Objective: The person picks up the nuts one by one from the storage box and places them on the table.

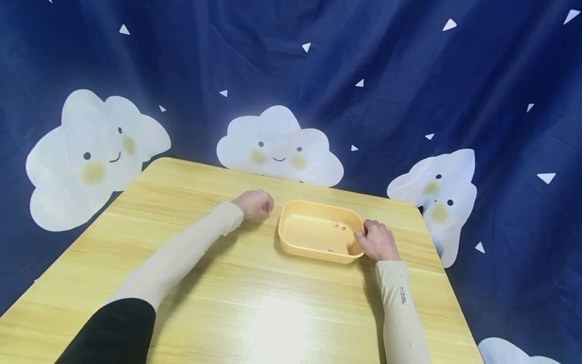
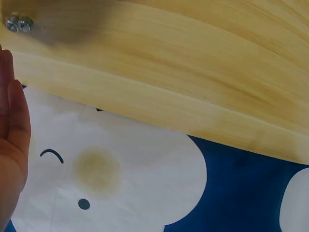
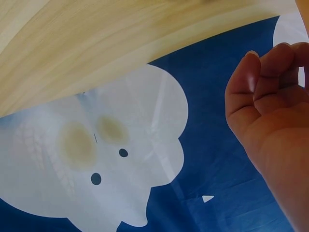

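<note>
Where two hands (image 1: 255,203) (image 1: 381,241) flank it, one tray (image 1: 306,230) rests.

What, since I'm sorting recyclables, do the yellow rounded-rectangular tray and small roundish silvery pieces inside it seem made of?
Tray: probably satin plastic, from its even colour and smooth, rounded corners. Silvery pieces: likely shiny metal, from their bright glints.

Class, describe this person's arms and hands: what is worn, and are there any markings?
A cream left sleeve and a matching right sleeve reach the wrists. The left one meets a black sleeve further up. Small dark print marks the right sleeve. The left hand and right hand are bare.
</note>
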`<state>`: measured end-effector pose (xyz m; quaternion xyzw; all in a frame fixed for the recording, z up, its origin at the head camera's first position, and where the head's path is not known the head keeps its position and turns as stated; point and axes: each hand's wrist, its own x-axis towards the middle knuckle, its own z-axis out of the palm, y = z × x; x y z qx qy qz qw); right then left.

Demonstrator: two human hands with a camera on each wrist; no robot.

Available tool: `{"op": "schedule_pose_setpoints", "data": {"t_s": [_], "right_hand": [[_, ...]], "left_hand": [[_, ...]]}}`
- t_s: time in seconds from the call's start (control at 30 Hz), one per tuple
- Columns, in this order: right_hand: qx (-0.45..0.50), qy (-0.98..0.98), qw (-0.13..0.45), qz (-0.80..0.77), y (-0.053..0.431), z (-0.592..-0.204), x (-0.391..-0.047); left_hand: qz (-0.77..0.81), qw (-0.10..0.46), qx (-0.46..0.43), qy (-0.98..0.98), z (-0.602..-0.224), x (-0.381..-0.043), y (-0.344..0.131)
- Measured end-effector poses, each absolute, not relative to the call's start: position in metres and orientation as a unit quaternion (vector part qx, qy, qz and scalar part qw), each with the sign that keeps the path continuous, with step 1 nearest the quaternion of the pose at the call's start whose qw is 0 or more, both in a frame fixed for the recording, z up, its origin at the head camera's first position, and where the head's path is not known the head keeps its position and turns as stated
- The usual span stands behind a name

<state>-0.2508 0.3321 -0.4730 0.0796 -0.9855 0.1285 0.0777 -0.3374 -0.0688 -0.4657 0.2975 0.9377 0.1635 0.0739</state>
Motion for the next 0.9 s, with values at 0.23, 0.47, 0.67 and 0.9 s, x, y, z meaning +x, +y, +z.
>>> {"op": "schedule_pose_setpoints", "data": {"t_s": [0.23,0.47,0.67,0.9], "right_hand": [[0.080,-0.985,0.073,0.132,0.3330,-0.4728,-0.2510],[0.079,-0.986,0.070,0.131,0.3330,-0.4720,-0.2519],[0.078,-0.985,0.073,0.134,0.3335,-0.4729,-0.2528],[0.079,-0.985,0.073,0.136,0.3332,-0.4724,-0.2522]], "left_hand": [[0.138,0.067,0.312,0.938,-0.4711,-0.3346,-0.0619],[0.120,0.066,0.321,0.937,-0.4747,-0.3346,-0.0616],[0.115,0.064,0.320,0.938,-0.4734,-0.3342,-0.0636],[0.122,0.069,0.324,0.936,-0.4769,-0.3377,-0.0688]]}}
